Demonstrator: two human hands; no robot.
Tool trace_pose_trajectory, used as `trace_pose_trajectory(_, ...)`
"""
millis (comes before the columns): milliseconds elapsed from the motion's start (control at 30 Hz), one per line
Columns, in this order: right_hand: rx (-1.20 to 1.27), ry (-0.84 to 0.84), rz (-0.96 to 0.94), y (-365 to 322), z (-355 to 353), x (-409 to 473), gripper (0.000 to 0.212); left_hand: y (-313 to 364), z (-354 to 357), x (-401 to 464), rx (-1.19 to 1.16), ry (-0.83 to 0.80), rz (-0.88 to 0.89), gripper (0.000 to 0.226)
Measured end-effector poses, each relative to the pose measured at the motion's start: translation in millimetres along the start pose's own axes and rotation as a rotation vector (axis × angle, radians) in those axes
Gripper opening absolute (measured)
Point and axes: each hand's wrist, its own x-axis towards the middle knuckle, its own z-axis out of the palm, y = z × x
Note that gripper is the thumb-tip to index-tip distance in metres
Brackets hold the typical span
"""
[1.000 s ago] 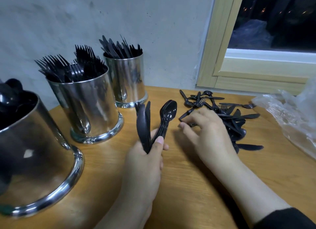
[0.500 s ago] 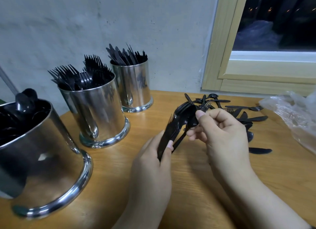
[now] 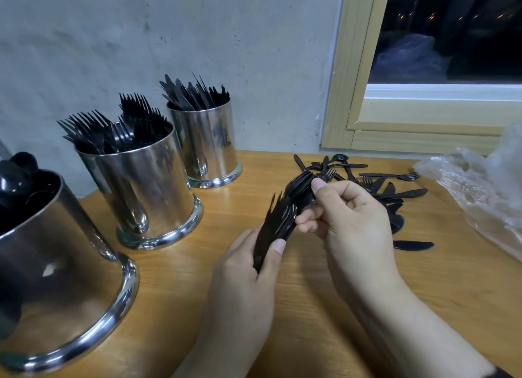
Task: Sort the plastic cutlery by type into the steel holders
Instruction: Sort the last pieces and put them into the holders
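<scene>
Wooden table (image 3: 324, 307) by a grey wall, left hand (image 3: 248, 287) gripping a cutlery bundle (image 3: 278, 222) right of the fork holder (image 3: 147, 191), right hand (image 3: 350, 222) pinching its top.

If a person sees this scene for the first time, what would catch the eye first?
Probably both hands at centre: the left hand grips a bundle of black cutlery and the right hand pinches its top. Next, three shiny steel holders along the left, then the loose cutlery pile behind the right hand.

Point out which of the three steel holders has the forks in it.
The middle steel holder: fork tines stick up from it. The nearest holder shows spoon bowls; the farthest holder, by the wall, has knives.
</scene>
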Motion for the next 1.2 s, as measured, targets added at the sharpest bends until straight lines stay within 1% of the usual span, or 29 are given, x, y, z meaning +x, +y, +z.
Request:
trace_pose_trajectory(33,-0.014,-0.002,-0.004,0,-1,0,0.022,0,0,0,0.001,-0.026,0.006,0.043)
trace_pose_trajectory(100,-0.108,-0.013,-0.031,1,-4,0,0.025,-3,1,-1,-0.027,-0.062,0.006,0.030)
trace_pose_trajectory(167,-0.226,-0.012,-0.063,2,-7,0,0.031,-9,3,-1,-0.128,-0.074,-0.072,0.015)
trace_pose_trajectory(233,-0.303,0.020,-0.107,3,-11,2,0.032,-13,3,0,-0.251,-0.117,-0.153,0.017)
trace_pose_trajectory(333,-0.333,0.069,-0.168,3,-16,9,0.023,-15,0,2,-0.391,-0.165,-0.188,0.025)
trace_pose_trajectory(400,-0.373,0.021,-0.156,3,-18,14,0.021,-16,-1,3,-0.479,-0.209,-0.197,0.026)
trace_pose_trajectory(467,-0.396,-0.090,-0.117,2,-19,16,0.026,-18,-1,4,-0.557,-0.253,-0.203,0.025)
trace_pose_trajectory(567,-0.425,-0.216,-0.125,-5,-18,12,0.015,-17,-3,6,-0.646,-0.312,-0.195,0.027)
trace_pose_trajectory(667,-0.455,-0.217,-0.160,-19,-18,6,0.008,-10,-8,7,-0.730,-0.378,-0.195,0.026)
trace_pose_trajectory(800,-0.601,-0.209,-0.233,-48,-11,-5,0.004,3,-16,3,-0.671,-0.402,-0.180,0.028)
trace_pose_trajectory(867,-0.643,-0.180,-0.270,-62,-4,-11,0.006,15,-23,-2,-0.650,-0.370,-0.170,0.023)
trace_pose_trajectory(933,-0.627,-0.153,-0.302,-75,6,-19,0.016,26,-35,-5,-0.681,-0.286,-0.181,0.023)
trace_pose_trajectory(1000,-0.571,-0.142,-0.333,-93,22,-30,0.038,31,-52,-10,-0.696,-0.145,-0.195,0.022)
trace_pose_trajectory(1067,-0.487,-0.190,-0.343,-103,29,-30,0.065,30,-77,-16,-0.728,0.022,-0.193,0.024)
trace_pose_trajectory(1100,-0.470,-0.231,-0.392,-107,31,-30,0.070,29,-92,-22,-0.746,0.093,-0.189,0.025)
trace_pose_trajectory(1133,-0.455,-0.258,-0.447,-111,41,-32,0.062,27,-109,-27,-0.752,0.152,-0.189,0.027)
trace_pose_trajectory(1200,-0.432,-0.271,-0.518,-118,90,-46,0.019,24,-140,-41,-0.750,0.238,-0.205,0.031)
